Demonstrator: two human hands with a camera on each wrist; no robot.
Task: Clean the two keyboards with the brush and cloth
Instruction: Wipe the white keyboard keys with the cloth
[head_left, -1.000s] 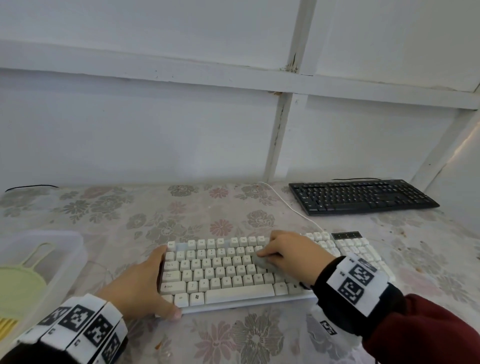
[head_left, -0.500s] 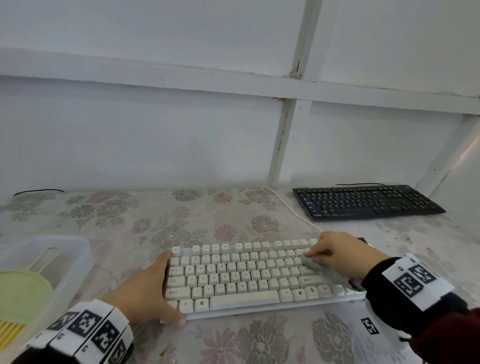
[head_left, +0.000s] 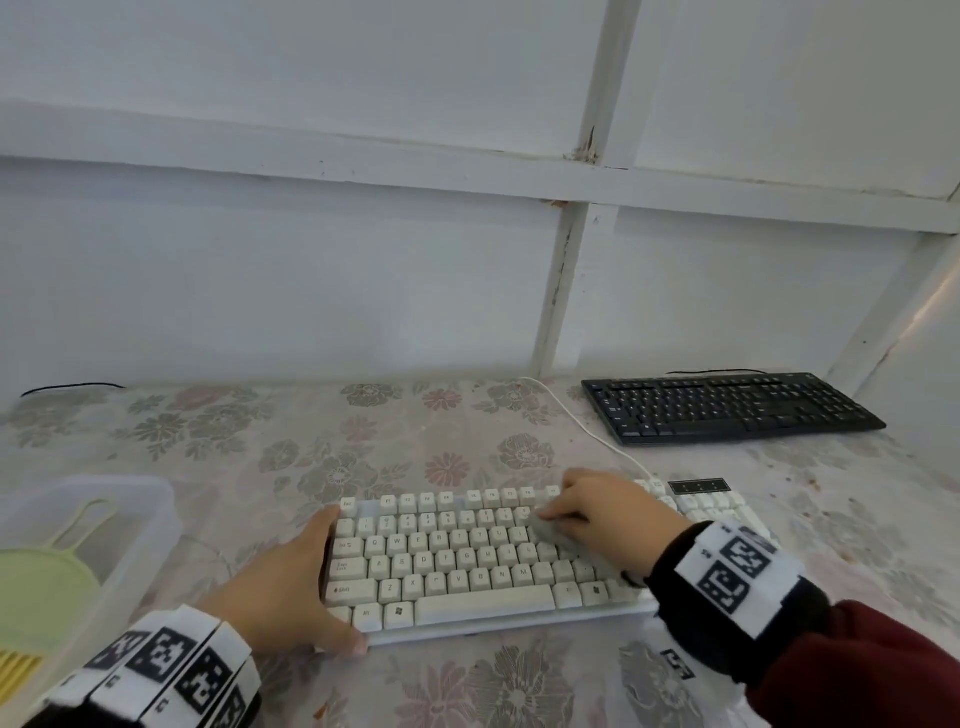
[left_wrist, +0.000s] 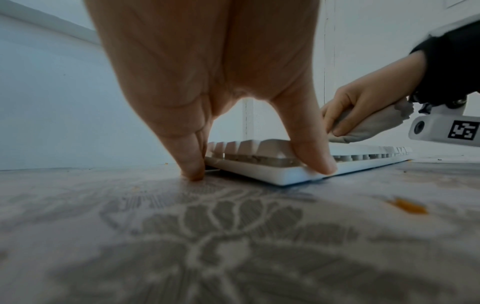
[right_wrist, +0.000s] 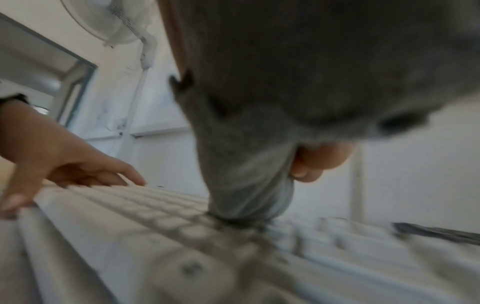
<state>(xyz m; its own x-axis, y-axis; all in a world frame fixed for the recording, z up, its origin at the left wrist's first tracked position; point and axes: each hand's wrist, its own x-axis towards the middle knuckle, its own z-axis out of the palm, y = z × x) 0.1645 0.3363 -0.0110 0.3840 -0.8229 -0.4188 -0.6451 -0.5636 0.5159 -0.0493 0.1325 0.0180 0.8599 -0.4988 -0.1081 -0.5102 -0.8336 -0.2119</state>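
Note:
A white keyboard (head_left: 467, 571) lies near the table's front edge. My left hand (head_left: 306, 582) braces its left end, fingers straight along the side and thumb (left_wrist: 311, 156) on the front corner. My right hand (head_left: 597, 514) grips a bunched grey cloth (head_left: 545, 530) and presses it on the upper key rows, right of the middle. In the right wrist view the cloth (right_wrist: 249, 185) touches the blurred keys. A black keyboard (head_left: 727, 408) sits at the back right, apart from both hands. A pale green brush (head_left: 41, 587) lies in a box at the left.
The clear plastic box (head_left: 145, 519) stands at the left edge, close to my left forearm. A white cable (head_left: 587, 431) runs from the white keyboard toward the wall. The white panelled wall closes the back, and a slanted wall closes the right side.
My right hand swept the cloth to the right end of the white keyboard, then came back left toward the middle. The left hand stayed at the left end.

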